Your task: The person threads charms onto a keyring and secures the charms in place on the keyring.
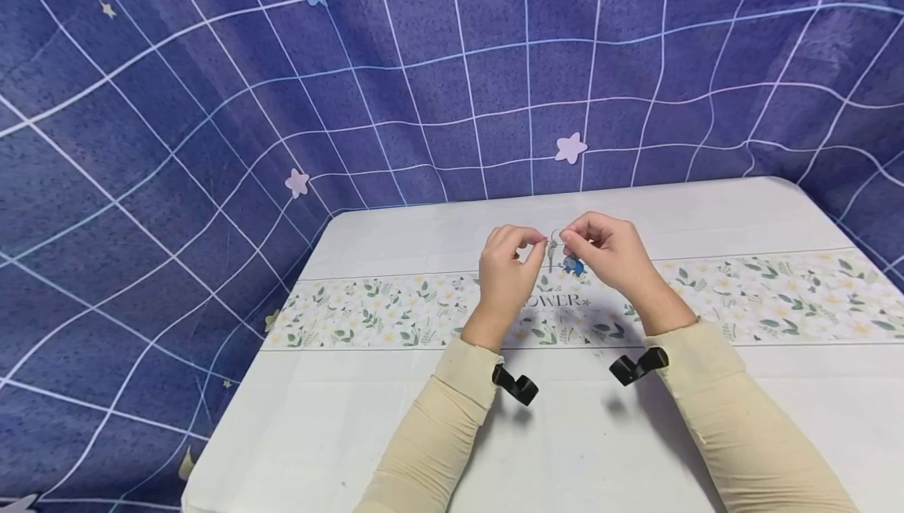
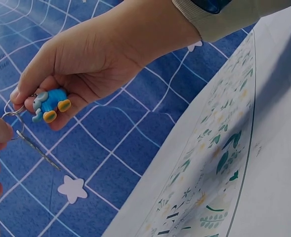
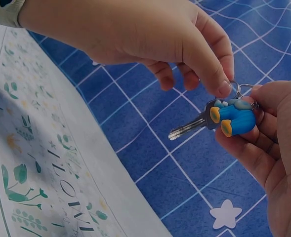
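"What has the left hand got?"

"Left of the blue charm, its thumb and finger pinch a metal ring; a key hangs just left of the charm."

"And the right hand?"

"To the charm's right, pinching the loop by it, other fingers curled beside it."

"Where's the charm?"

"Held up over the surface, with a curtain behind it."

"Are ring and loop linked?"

"They meet near the charm; linked or not, I can't tell."
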Demonstrator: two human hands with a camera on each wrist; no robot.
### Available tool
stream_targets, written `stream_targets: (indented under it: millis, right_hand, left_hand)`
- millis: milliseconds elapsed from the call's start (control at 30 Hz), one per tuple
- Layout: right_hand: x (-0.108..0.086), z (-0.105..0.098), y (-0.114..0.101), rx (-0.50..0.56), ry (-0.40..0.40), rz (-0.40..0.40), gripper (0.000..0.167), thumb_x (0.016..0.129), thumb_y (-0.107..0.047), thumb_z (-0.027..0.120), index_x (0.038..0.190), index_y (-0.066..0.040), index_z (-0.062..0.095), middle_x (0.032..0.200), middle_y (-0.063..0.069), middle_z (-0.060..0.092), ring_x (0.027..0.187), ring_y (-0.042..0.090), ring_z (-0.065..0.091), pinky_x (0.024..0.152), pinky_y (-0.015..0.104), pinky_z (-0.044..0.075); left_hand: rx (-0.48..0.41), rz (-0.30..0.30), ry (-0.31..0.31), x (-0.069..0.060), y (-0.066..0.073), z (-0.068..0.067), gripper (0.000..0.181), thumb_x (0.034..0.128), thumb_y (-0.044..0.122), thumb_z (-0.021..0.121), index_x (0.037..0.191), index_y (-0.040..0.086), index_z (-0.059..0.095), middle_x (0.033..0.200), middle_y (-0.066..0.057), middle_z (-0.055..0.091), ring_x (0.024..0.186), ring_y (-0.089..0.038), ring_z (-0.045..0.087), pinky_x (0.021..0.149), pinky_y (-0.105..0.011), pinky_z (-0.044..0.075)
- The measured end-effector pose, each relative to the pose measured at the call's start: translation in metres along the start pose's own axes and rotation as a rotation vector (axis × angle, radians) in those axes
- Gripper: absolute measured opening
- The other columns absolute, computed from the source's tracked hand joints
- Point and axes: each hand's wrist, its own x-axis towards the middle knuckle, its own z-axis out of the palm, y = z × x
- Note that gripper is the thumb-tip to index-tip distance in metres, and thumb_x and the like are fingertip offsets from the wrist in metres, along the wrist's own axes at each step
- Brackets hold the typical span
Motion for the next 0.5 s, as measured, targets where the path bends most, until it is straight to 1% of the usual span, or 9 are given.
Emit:
stream_targets:
  millis: [67, 167, 267, 400, 500]
  right_hand:
    - [-0.0001, 0.0003, -0.001, 0.0, -0.003, -0.001, 0.01, 0.097, -0.008, 0.067, 0.092, 0.0, 0.071, 0.075, 0.01, 0.071, 0.058, 0.008, 0.057, 0.052, 0.02, 0.045]
    - [0.0, 0.0004, -0.0016, -0.005, 0.0, -0.002, 0.01, 0.097, -0.008, 0.067, 0.092, 0.0, 0.071, 0.074, 0.01, 0.071, 0.057, 0.008, 0.056, 0.051, 0.02, 0.045]
    - [0.0003, 0.001, -0.0015, -0.006, 0.0, -0.005, 0.01, 0.097, -0.007, 0.067, 0.092, 0.0, 0.071, 0.074, 0.01, 0.07, 0.057, 0.008, 0.056, 0.051, 0.02, 0.044]
    - [-0.0001, 0.0016, -0.001, -0.013, -0.005, -0.011, 0.01, 0.097, -0.007, 0.067, 0.091, 0.0, 0.071, 0.074, 0.01, 0.07, 0.056, 0.008, 0.055, 0.05, 0.021, 0.044]
    - [-0.0004, 0.0017, -0.0012, -0.022, -0.001, -0.017, 0.009, 0.097, -0.007, 0.068, 0.091, -0.001, 0.071, 0.074, 0.01, 0.07, 0.056, 0.008, 0.055, 0.049, 0.021, 0.044]
  left_hand:
    - [-0.026, -0.02, 0.007, 0.0, -0.0004, 0.0, 0.006, 0.0884, 0.007, 0.076, 0.084, 0.009, 0.071, 0.084, -0.002, 0.069, 0.079, -0.015, 0.059, 0.067, -0.024, 0.05]
    - [-0.046, -0.04, 0.011, 0.0002, -0.0009, -0.0002, 0.007, 0.0886, 0.008, 0.076, 0.085, 0.009, 0.07, 0.083, -0.002, 0.069, 0.078, -0.015, 0.058, 0.067, -0.022, 0.048]
    - [-0.035, -0.052, 0.005, 0.0004, -0.0007, -0.0006, 0.007, 0.0881, 0.008, 0.076, 0.085, 0.009, 0.07, 0.084, -0.002, 0.069, 0.079, -0.016, 0.059, 0.068, -0.022, 0.048]
    - [0.067, -0.05, -0.041, 0.0, 0.0007, -0.0014, 0.008, 0.0874, 0.009, 0.076, 0.087, 0.01, 0.068, 0.087, -0.001, 0.068, 0.084, -0.016, 0.06, 0.073, -0.022, 0.049]
    - [0.156, -0.02, -0.074, -0.0003, 0.0021, -0.0024, 0.008, 0.088, 0.011, 0.075, 0.09, 0.012, 0.068, 0.09, 0.001, 0.068, 0.088, -0.016, 0.061, 0.076, -0.023, 0.051]
